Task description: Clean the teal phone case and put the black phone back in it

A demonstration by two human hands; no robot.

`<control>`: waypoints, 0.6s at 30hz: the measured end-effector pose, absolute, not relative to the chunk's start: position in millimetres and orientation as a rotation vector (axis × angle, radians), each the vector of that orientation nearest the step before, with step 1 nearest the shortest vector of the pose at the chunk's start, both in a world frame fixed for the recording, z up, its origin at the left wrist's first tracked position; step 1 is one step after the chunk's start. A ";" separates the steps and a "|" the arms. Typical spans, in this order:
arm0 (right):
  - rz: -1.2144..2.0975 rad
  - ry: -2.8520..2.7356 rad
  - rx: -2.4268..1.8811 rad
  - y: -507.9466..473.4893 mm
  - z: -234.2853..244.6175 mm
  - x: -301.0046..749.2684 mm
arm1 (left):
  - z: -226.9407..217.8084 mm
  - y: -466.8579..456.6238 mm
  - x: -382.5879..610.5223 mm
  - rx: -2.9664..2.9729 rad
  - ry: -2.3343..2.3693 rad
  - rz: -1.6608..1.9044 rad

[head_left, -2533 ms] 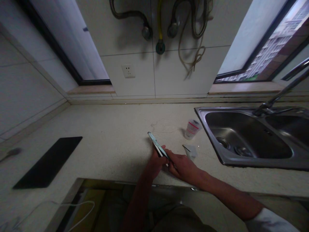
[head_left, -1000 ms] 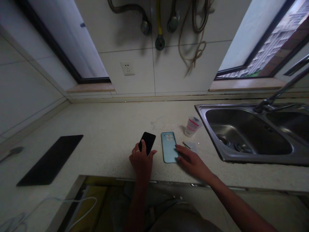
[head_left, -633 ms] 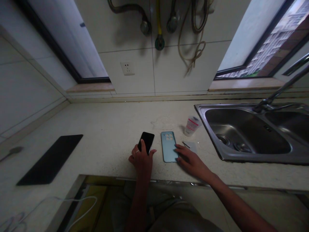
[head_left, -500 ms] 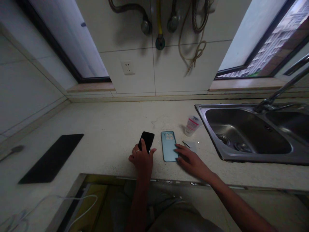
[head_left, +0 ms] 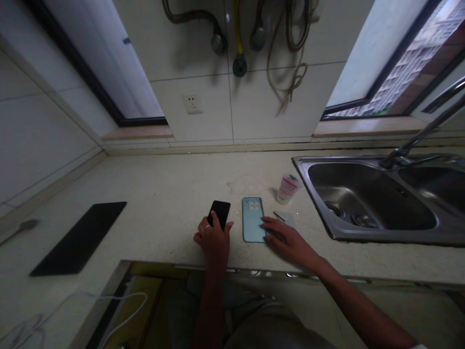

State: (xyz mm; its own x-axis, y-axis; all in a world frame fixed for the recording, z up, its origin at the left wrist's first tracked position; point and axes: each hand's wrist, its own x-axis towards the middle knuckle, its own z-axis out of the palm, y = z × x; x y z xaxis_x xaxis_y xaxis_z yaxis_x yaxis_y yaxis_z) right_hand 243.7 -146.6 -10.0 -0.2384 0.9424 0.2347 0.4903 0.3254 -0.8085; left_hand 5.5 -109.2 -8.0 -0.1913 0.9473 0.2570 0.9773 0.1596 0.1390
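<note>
Phone (head_left: 223, 212) lies black face up on the surface (head_left: 174, 189), just left of the case (head_left: 252, 225). Over the phone's lower part rests the left hand (head_left: 215, 238), fingers spread, index finger on the black face. At the case's right edge, the right hand (head_left: 292, 242) touches it with slightly parted fingers. Right of the case and beyond it stands a cup (head_left: 287, 190).

We look through one head-worn camera, facing forward and down from above the near side of the desk (head_left: 174, 194): left fingers (head_left: 215, 218) and right fingers (head_left: 273, 225) close below centre, tiled wall (head_left: 254, 106) at upper centre, sink (head_left: 370, 189) at right.
</note>
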 end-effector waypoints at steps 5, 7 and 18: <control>0.772 -1.561 -1.250 -140.3 15.4 262.1 | -8.9 -108.4 3.8 -1.924 -2.324 -0.457; 0.703 -1.349 -1.287 -133.5 24.9 277.2 | -9.1 -108.7 2.8 -1.929 -2.327 -0.477; 0.958 -1.324 -1.427 -61.6 21.9 326.5 | 15.2 -97.7 25.2 -2.161 -2.185 -1.068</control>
State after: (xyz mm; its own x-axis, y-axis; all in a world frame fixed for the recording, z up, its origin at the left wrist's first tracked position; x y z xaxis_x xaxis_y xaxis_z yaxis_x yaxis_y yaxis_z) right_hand 326.5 -61.6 21.9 0.1130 0.9923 0.0499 0.2624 0.0187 -0.9648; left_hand 25.2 -97.7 15.2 -0.1140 0.9261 0.3597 0.8527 -0.0946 0.5138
